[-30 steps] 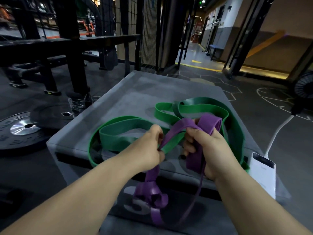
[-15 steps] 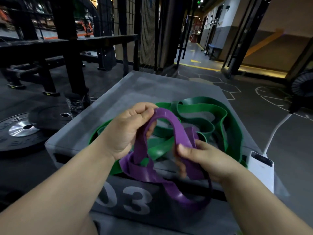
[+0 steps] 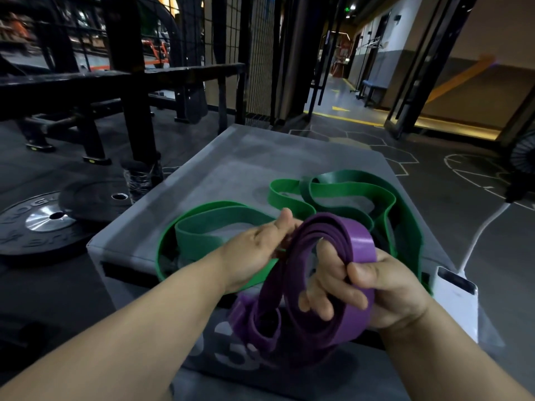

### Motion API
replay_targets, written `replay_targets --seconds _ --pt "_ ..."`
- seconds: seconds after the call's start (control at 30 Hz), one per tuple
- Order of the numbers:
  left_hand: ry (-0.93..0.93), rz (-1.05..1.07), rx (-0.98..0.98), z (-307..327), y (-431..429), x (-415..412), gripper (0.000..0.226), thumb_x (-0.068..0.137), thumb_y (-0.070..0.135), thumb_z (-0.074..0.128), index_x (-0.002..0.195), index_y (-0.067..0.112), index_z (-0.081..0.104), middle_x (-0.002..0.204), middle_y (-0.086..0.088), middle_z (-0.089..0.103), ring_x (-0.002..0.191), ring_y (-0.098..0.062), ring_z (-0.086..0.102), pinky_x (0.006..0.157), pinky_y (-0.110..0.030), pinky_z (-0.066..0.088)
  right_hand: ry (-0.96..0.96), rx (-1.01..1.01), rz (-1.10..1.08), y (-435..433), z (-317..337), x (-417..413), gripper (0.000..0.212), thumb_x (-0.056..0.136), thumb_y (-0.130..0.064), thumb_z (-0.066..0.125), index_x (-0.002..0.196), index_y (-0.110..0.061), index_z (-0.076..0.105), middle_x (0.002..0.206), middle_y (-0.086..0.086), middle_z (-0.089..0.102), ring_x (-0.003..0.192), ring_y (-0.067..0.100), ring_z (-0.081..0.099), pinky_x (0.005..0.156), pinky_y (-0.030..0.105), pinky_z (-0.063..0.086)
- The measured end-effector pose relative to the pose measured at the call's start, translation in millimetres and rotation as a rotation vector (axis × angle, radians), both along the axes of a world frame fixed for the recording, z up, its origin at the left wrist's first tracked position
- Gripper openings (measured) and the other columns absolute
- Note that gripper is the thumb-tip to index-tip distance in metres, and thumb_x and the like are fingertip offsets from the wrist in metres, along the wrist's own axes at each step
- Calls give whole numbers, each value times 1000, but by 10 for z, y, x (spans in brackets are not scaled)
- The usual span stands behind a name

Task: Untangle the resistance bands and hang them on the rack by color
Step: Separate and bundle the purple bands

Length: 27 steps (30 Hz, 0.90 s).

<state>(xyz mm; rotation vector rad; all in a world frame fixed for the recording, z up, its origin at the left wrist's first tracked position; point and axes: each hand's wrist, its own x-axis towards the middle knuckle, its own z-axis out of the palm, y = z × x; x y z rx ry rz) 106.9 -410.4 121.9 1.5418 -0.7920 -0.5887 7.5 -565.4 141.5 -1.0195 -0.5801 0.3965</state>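
The matte grey plyo box [image 3: 254,157] is padded and scuffed pale, with white numerals on its near face. On it lie the green resistance bands [image 3: 220,217], flat, smooth rubber strips in wide, loose loops that cross one another. They spread from the box's left front corner to its right edge. Just in front of them, raised off the box, is the purple resistance band [image 3: 362,246]. It is the same flat rubber with a slight sheen, gathered into a coil of several turns. A smaller kinked loop hangs at its lower left over the box's front face.

The left hand [image 3: 254,253] reaches in with its thumb straight and its fingers at the coil's left edge. They are blurred and partly hidden behind the purple turns, so whether they pinch it cannot be told. The right hand [image 3: 388,287] grips the coil's right side, with fingers [image 3: 324,287] curled through the middle and the thumb pressed across the outer face.

Far left on the dark floor lie two overlapping black weight plates [image 3: 43,227], one with a shiny steel hub, near the legs of a black steel bench frame [image 3: 121,82]. Just beside the box's right front corner is a white power bank [image 3: 457,305], and a white cable [image 3: 486,227] runs from it toward the upper right.
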Motion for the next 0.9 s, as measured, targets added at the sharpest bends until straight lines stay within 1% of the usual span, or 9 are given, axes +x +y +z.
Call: replay_targets --seconds 0.07,0.17,0.2,0.3,0.43,0.57,0.67,0.8,0.9 --pt "-27 -66 -23 -47 -11 -16 93 68 89 40 132 24 56 132 4 61 128 -11 51 112 -38 35 35 33 13 -9 -2 -9 11 92 -16 61 93 -8 54 70 -5 62 70 16 64 82 38 47" --pt "-35 -65 -112 -10 -19 -77 85 63 85 51 121 24 58 111 9 69 108 -2 60 91 -18 47 85 61 44 -23 -10 -17 12 93 -16 60 99 -9 53 70 -6 58 63 8 57 65 28 42" --pt "-41 -51 -143 -9 -34 -81 86 61 84 53 119 20 59 104 3 70 101 -5 62 86 -18 49 90 67 55 -25 -5 -20 14 92 -16 60 100 -9 51 68 -6 53 61 8 54 61 27 39" --pt "-52 -45 -206 7 -71 -66 95 57 85 59 116 10 58 98 -17 64 94 -21 61 87 -29 50 88 85 60 -23 23 -22 27 93 -23 60 104 -8 41 65 -3 40 56 11 40 59 26 36" --pt "-8 -135 -269 42 -92 -72 82 59 68 76 110 7 57 95 -7 59 89 -23 54 79 -30 47 129 148 48 -28 47 -17 38 97 -42 53 105 -8 38 66 -3 44 56 11 38 63 24 42" --pt "46 14 -352 48 -152 -116 48 72 45 71 102 9 61 88 -12 57 80 -25 53 72 -34 44 164 202 46 -30 43 9 32 97 -36 54 104 -5 50 83 5 64 58 12 43 66 26 46" --pt "126 26 -389 19 -171 -133 48 77 46 68 103 7 58 86 -15 56 76 -26 55 74 -39 47 127 183 31 -34 31 26 27 94 -27 58 106 -4 52 100 12 62 68 11 60 73 28 47" --pt "255 -32 -451 15 -173 -127 55 73 51 76 96 8 52 89 -25 48 55 -20 52 49 -32 44 67 81 -11 -99 -48 43 22 92 -17 62 109 -3 57 111 17 64 90 23 65 100 49 42" --pt "241 -18 -435 47 -175 -157 47 73 49 76 96 13 56 86 -25 50 60 -22 52 49 -32 44 69 79 -5 -128 -83 35 26 97 -23 55 116 -5 56 109 17 68 108 38 62 103 58 36"
